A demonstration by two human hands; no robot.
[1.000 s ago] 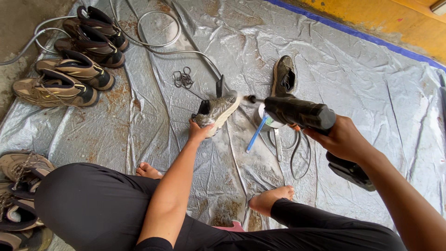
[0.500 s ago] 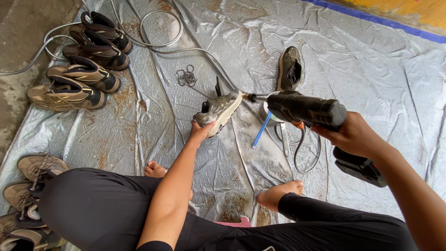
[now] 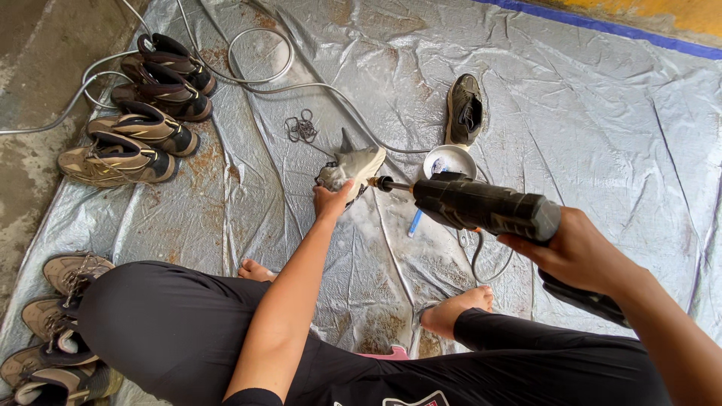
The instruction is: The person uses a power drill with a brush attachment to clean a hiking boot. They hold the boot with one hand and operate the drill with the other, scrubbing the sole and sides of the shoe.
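My left hand (image 3: 331,201) grips a grey shoe (image 3: 352,165), holding it sole-side toward a black power tool (image 3: 481,204). My right hand (image 3: 575,252) is closed around the rear of that tool, and its thin metal tip almost touches the shoe's pale sole edge. I sit cross-legged in black trousers, with my bare feet (image 3: 456,308) on a silver-grey tarpaulin (image 3: 602,120). A blue-handled brush (image 3: 415,222) lies under the tool, partly hidden by it.
A white bowl (image 3: 449,160) and a dark shoe (image 3: 465,110) lie just beyond the tool. Several tan and dark boots (image 3: 143,105) are lined up at the far left, several more shoes (image 3: 53,323) at my near left. A grey hose (image 3: 256,75) loops across the tarpaulin, with laces (image 3: 301,128) beside it.
The view has shifted slightly. The tool and the shoe stay together, tip at the sole; my right hand has drawn a little nearer to me.
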